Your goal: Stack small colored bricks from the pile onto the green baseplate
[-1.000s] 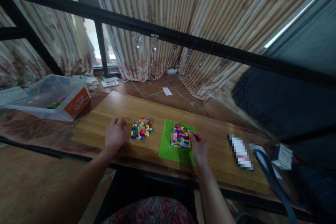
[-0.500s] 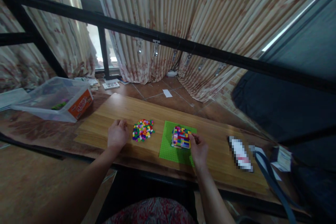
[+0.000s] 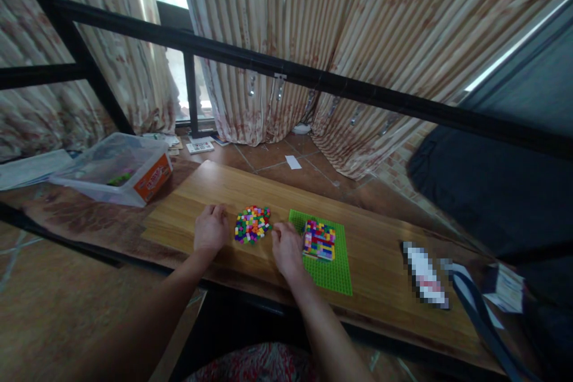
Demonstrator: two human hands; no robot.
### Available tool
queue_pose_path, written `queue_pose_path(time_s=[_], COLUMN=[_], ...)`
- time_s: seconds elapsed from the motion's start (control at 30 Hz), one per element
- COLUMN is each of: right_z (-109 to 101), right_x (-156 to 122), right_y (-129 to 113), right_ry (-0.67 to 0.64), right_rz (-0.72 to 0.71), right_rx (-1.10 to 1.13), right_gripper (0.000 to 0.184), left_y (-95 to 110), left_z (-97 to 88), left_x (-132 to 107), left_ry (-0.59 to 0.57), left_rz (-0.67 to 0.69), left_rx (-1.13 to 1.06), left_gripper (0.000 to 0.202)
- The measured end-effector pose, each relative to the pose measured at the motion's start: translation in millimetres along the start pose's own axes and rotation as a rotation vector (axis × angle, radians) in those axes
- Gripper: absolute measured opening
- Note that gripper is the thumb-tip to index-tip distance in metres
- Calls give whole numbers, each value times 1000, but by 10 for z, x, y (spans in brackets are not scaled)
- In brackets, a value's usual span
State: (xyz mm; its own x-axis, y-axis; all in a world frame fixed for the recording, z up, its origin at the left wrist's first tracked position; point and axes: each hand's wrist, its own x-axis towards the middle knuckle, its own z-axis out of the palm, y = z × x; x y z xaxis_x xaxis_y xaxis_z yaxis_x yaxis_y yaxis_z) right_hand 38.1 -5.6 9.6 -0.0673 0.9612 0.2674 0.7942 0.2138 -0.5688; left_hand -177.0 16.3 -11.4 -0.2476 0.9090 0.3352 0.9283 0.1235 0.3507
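Curled on the wooden board, my left hand (image 3: 212,230) lies just left of a loose pile of small coloured bricks (image 3: 252,225). Whatever its closed fingers hold, if anything, is hidden. My right hand (image 3: 287,246) is between the pile and the green baseplate (image 3: 333,277), over the plate's left edge. Its fingers are bent together with the tips towards the pile, and I cannot make out anything in them. On the baseplate stands a blocky build of multicoloured bricks (image 3: 319,240), just right of my right hand.
A clear plastic box (image 3: 107,170) with an orange label stands at the left, green pieces inside. A pixelated flat object (image 3: 425,274) lies on the wooden board (image 3: 376,250) at the right, near a dark strap (image 3: 478,310). A black rail (image 3: 304,71) crosses behind.
My right hand has left the brick build and moved left to the pile's right side. My left hand stays beside the pile. The whole view has shifted slightly.
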Motion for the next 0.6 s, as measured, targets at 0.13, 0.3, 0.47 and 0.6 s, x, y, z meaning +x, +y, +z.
queue_pose_path(time_s=[0.13, 0.3, 0.47, 0.6], right_z=[159, 160, -13, -297], right_x=[114, 137, -15, -259], right_y=[8, -30, -68, 11], right_ry=[-43, -61, -9, 87], right_rz=[20, 50, 55, 141], right_rx=[-101, -122, 106, 418], right_gripper=[21, 18, 19, 19], left_y=[7, 4, 8, 2], left_z=[-6, 3, -10, -12], left_x=[-7, -5, 2, 6], left_ry=[-7, -1, -16, -22], left_rz=[-5, -7, -15, -9], left_rx=[-2, -12, -16, -6], left_gripper=[29, 29, 31, 32])
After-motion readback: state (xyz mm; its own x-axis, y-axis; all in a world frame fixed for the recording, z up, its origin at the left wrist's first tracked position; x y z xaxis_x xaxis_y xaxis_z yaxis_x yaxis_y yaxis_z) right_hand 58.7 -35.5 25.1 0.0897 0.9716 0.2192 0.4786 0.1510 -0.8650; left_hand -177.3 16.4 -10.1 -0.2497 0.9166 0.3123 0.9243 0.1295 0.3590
